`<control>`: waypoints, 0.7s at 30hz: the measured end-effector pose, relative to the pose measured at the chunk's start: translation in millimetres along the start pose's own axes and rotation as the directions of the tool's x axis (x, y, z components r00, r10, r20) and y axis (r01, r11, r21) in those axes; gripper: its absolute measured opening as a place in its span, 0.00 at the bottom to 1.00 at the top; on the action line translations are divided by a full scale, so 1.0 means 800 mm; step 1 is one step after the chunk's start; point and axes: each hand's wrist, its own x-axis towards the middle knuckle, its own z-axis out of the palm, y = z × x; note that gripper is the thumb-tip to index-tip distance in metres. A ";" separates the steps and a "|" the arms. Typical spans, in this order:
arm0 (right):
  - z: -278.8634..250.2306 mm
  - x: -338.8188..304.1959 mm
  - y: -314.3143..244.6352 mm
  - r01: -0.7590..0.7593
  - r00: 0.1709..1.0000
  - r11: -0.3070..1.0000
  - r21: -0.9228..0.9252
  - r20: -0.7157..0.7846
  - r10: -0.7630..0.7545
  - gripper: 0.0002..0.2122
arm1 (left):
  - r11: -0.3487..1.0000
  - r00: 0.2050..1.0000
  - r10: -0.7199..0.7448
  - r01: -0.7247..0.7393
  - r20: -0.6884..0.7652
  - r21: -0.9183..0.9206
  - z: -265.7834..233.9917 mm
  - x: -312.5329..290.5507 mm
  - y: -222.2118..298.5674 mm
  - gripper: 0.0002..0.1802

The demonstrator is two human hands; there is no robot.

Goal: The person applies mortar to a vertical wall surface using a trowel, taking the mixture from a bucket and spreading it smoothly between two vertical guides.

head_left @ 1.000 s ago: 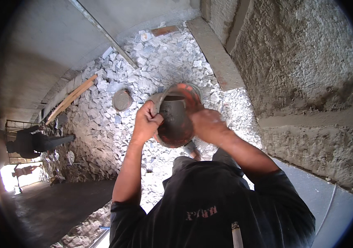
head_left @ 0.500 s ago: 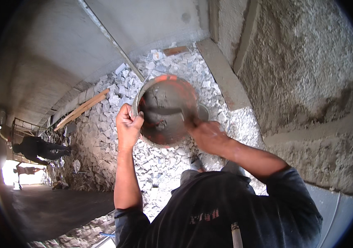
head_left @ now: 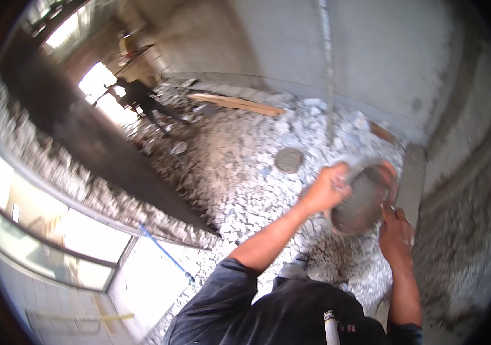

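Observation:
A round mortar bucket [head_left: 362, 201], orange showing through its grey-smeared rim, hangs tilted over the rubble, blurred by motion. Wet grey mortar coats its inside. My left hand [head_left: 330, 187] is closed around the bucket's left rim, thumb towards the opening. My right hand [head_left: 396, 234] is closed at the bucket's lower right side; what its fingers grip is smeared and partly hidden, so I cannot name it. Beyond the left hand, a round grey container or disc [head_left: 288, 160] sits on the broken stone.
Broken stone [head_left: 240, 172] covers the ground. Wooden planks [head_left: 237, 103] lie by the far wall [head_left: 389, 63], where a pole [head_left: 327, 69] leans. A board [head_left: 412, 184] lies along the right wall. Left are a dark beam [head_left: 96, 132], a blue rod [head_left: 165, 253] and a dark-clothed person [head_left: 142, 95].
The view has swung left. Both hands and the bucket now appear farther right, with the bucket tilted. My right hand has moved from inside the bucket to its outer right edge.

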 end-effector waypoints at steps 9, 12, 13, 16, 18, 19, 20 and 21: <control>-0.009 -0.009 -0.002 0.089 0.994 0.996 0.006 0.055 -0.090 0.25 | 0.997 0.991 0.049 -0.042 -0.123 0.057 -0.005 -0.046 0.024 0.12; 0.024 -0.023 0.013 0.210 0.978 0.975 0.072 -0.023 -0.209 0.20 | 0.994 0.976 0.032 -0.009 -0.215 0.106 -0.009 -0.025 0.025 0.12; 0.022 -0.031 0.007 0.193 0.977 0.981 0.027 0.089 -0.195 0.20 | 0.990 0.949 0.093 -0.057 -0.302 0.125 -0.020 -0.018 0.033 0.12; -0.002 -0.022 -0.013 0.222 0.962 0.975 -0.027 0.166 -0.215 0.24 | 1.000 0.969 0.007 -0.006 -0.248 0.003 -0.057 -0.025 0.021 0.16; -0.006 0.004 -0.026 0.209 0.977 0.978 -0.012 0.038 -0.208 0.25 | 0.991 0.971 -0.069 0.040 -0.229 -0.129 -0.041 -0.018 0.011 0.16; -0.012 0.015 -0.033 0.221 0.973 0.975 0.010 -0.067 -0.220 0.25 | 0.998 0.978 -0.033 0.022 -0.208 -0.056 -0.035 -0.013 0.009 0.16; -0.007 0.016 -0.033 0.164 0.986 0.985 -0.056 -0.004 -0.165 0.25 | 0.999 0.983 -0.007 -0.002 -0.183 -0.051 -0.028 -0.008 0.011 0.17; 0.007 0.018 -0.031 0.115 0.993 0.987 -0.115 0.055 -0.109 0.26 | 0.999 0.987 0.021 -0.028 -0.162 -0.040 -0.024 -0.006 0.018 0.17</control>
